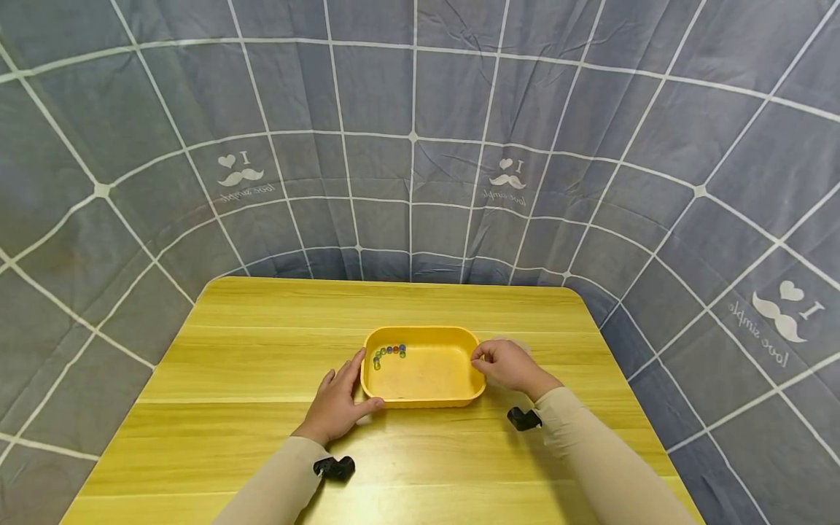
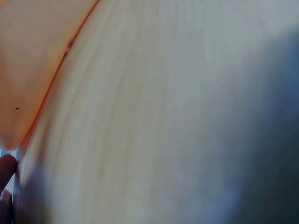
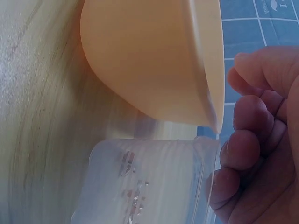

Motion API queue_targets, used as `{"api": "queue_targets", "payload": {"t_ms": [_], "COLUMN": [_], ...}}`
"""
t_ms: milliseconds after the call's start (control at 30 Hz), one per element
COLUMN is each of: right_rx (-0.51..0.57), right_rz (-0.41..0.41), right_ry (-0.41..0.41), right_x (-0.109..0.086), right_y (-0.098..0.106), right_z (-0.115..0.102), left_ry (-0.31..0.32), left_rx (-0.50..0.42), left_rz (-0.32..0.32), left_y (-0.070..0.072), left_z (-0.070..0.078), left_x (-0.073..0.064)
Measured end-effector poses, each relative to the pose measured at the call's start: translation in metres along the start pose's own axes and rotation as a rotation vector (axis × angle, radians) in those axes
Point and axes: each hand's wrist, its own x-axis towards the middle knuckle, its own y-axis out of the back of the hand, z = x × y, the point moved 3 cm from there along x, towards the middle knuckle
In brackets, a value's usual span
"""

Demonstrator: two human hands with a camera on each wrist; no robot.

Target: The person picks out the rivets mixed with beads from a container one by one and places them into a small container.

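A yellow oval plastic basin (image 1: 426,401) sits on the table. Several coloured glass marbles (image 1: 389,350) lie in a curved line inside it, at its far left. My left hand (image 1: 337,405) rests against the basin's left end, thumb on the near rim and fingers along the outer side. Over the right rim is my right hand (image 1: 508,364), its thumb and forefinger brought together. Whether something small sits between them is hidden. The other fingers curl inward in the right wrist view. Below them stands a clear plastic container (image 3: 182,186) with small shiny pieces showing through it.
A yellow wood-grain table (image 1: 420,467) bears the basin. Beyond its far edge and at both sides hangs a grey cloth (image 1: 380,168) with white grid lines. The clear container stands close to the basin's right end, mostly hidden by my right hand in the head view.
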Motion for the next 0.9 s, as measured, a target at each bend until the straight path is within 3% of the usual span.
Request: {"api": "queue_targets", "payload": {"t_ms": [500, 900], "right_rx": [-0.007, -0.002], "right_rz": [-0.011, -0.011], "right_ry": [0.074, 0.087], "right_x": [-0.0002, -0.001], "right_y": [0.001, 0.0009], "right_z": [-0.007, -0.0093], "left_ry": [-0.005, -0.006], "left_rx": [-0.004, -0.007], "left_rz": [0.005, -0.008], "left_y": [-0.0032, -0.0068], "left_z": [0.0018, 0.0007], "left_x": [0.0049, 0.0084]}}
